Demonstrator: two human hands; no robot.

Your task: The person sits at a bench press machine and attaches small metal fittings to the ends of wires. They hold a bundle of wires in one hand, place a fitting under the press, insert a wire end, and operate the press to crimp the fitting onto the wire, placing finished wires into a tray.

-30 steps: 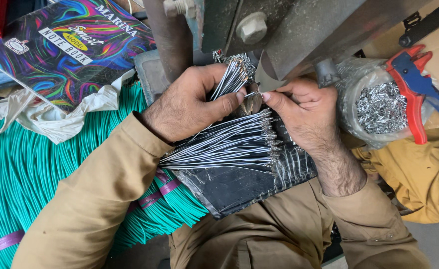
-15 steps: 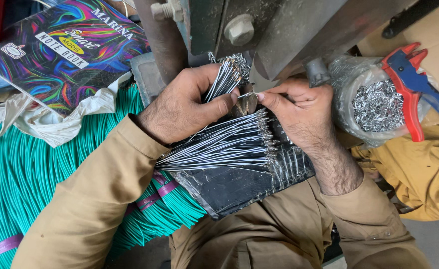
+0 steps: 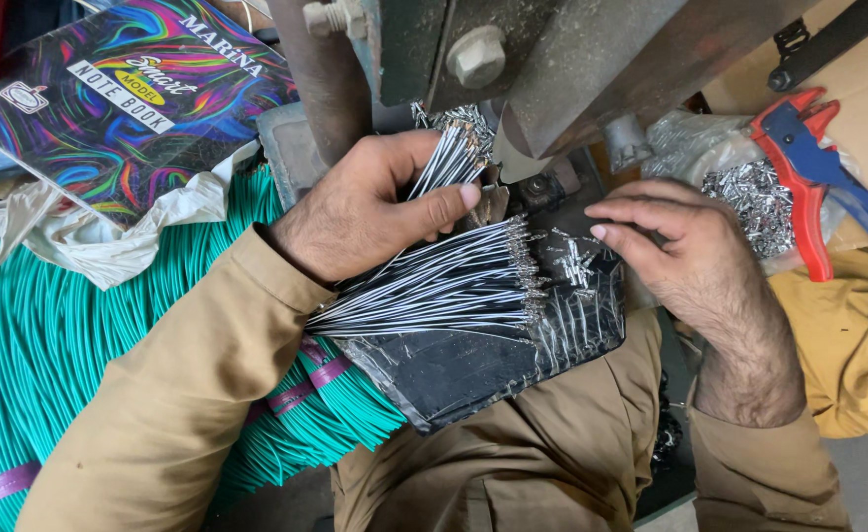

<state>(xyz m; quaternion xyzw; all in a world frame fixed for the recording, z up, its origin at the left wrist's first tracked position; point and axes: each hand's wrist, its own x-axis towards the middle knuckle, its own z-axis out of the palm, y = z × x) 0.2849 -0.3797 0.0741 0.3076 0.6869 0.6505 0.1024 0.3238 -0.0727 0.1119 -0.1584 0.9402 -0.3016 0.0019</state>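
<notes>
1. Your left hand [image 3: 365, 212] is clenching a bundle of thin wires [image 3: 449, 158], thumb pressing across them, the tips pointing up toward the press [image 3: 572, 59].
2. Your right hand [image 3: 685, 246] is hovering with a released grip, fingers spread and curled down over loose terminals [image 3: 577, 261]; whether a fingertip is pinching one, you cannot tell from here.
3. A second fan of wires, the finished wires [image 3: 434, 291], is lying on the black pad [image 3: 473, 369] on your lap, metal ends pointing right.
4. Handling judgement: the wires are looking light, springy and slick-coated, so they are likely splaying or sliding if held loosely. Taking hold just below the bare ends is keeping the tips aligned.
5. The terminals are looking tiny and easily scattered; pinching them singly seems safest.
6. Around you: green cable [image 3: 50, 374] is lying at your left, a colourful notebook [image 3: 129, 99] above it, a bag of terminals [image 3: 749, 197] and red-and-blue pliers [image 3: 813, 177] at your right.
</notes>
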